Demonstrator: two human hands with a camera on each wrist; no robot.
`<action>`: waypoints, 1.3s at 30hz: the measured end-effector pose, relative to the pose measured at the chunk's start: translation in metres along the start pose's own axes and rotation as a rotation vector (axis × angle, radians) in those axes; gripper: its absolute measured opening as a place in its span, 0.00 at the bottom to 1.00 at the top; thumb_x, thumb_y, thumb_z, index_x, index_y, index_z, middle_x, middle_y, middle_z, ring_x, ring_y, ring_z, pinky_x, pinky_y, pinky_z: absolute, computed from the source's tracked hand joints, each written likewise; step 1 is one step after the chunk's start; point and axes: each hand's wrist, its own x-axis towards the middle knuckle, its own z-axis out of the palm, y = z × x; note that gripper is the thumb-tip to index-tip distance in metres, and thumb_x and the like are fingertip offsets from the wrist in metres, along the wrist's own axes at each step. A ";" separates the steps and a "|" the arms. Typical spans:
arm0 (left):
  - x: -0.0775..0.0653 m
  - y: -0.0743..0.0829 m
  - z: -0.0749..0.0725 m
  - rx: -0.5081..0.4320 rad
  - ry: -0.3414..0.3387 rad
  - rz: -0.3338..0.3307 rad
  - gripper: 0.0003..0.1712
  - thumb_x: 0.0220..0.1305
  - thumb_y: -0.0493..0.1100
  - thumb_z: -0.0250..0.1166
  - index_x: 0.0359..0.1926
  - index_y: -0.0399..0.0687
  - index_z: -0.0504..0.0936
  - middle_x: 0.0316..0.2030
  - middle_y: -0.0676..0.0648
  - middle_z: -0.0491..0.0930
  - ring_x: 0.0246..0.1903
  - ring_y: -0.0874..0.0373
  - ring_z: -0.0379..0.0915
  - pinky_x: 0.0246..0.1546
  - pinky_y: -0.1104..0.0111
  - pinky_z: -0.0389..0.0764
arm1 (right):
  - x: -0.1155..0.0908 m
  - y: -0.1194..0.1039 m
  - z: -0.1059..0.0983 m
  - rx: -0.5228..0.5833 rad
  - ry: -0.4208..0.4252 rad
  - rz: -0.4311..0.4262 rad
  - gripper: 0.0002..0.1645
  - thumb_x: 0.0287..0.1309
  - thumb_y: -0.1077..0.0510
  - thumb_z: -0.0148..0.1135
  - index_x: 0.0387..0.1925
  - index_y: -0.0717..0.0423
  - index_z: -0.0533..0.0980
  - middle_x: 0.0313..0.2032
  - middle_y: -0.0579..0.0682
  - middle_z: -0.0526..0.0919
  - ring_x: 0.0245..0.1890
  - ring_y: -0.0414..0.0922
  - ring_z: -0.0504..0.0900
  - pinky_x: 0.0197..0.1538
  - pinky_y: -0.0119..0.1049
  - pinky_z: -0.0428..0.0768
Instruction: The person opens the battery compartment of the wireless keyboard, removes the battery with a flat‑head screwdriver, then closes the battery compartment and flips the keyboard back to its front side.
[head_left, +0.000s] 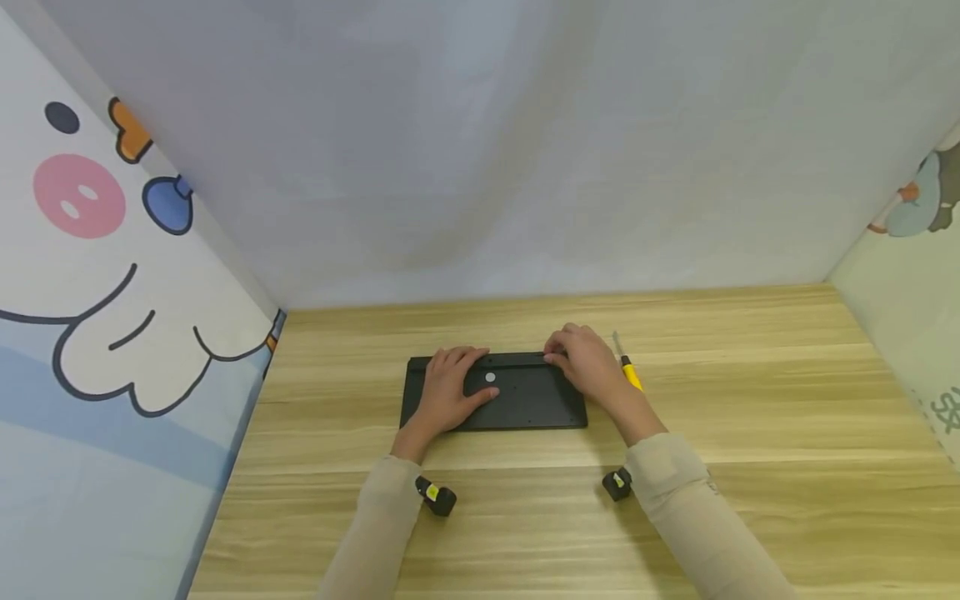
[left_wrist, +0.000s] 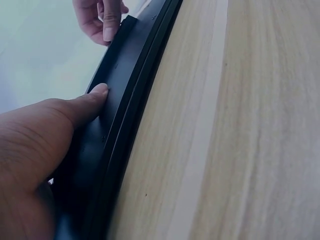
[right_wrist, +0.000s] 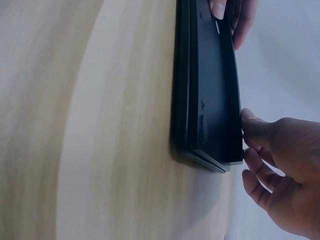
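The left grip (head_left: 446, 387) is spread wide, thumb well apart from the fingers; it holds a black panel (head_left: 525, 400), thumb lying on the upper face and fingers bent over the far edge. The right grip (head_left: 588, 362) is drawn much narrower: thumb and forefinger, only slightly apart, hold the same panel at its raised far strip (head_left: 517, 360), close to the right-hand corner. Its other fingers curl loosely.

The panel lies flat on the wood-grain bench (head_left: 337, 450), directly beneath the left grip and reaching across to the right one. A round white sticker (head_left: 491, 377) sits on its face between the left thumb and forefinger; any print is too small to read.

Just to the right of the right grip lies a yellow-handled tool (head_left: 632, 377) with a slim metal end. Nearer the wearer than each grip, at the wrists, are black camera units (head_left: 441, 500) bearing yellow-green labels, their marks illegible. Far to the right of the right grip, the side wall carries a gray written character (head_left: 947, 408), unclear at this size.
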 end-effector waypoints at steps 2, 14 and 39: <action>-0.001 0.000 0.000 -0.005 0.006 0.001 0.40 0.64 0.57 0.72 0.73 0.52 0.71 0.68 0.41 0.73 0.72 0.41 0.63 0.81 0.40 0.49 | 0.001 0.000 0.001 -0.005 -0.009 0.002 0.06 0.67 0.57 0.66 0.40 0.55 0.84 0.39 0.52 0.83 0.42 0.51 0.78 0.48 0.45 0.80; -0.002 0.002 -0.001 -0.025 0.012 0.004 0.40 0.63 0.55 0.72 0.73 0.51 0.71 0.68 0.41 0.73 0.72 0.41 0.63 0.81 0.40 0.47 | 0.005 0.002 -0.001 0.030 -0.106 0.004 0.09 0.72 0.59 0.59 0.45 0.61 0.80 0.40 0.56 0.81 0.44 0.53 0.76 0.50 0.46 0.78; 0.000 -0.002 0.004 -0.045 0.029 0.011 0.39 0.63 0.54 0.73 0.71 0.52 0.72 0.68 0.41 0.73 0.72 0.41 0.63 0.81 0.39 0.46 | 0.012 -0.005 -0.011 0.011 -0.145 0.039 0.08 0.72 0.60 0.59 0.39 0.60 0.81 0.38 0.56 0.82 0.44 0.54 0.78 0.53 0.48 0.80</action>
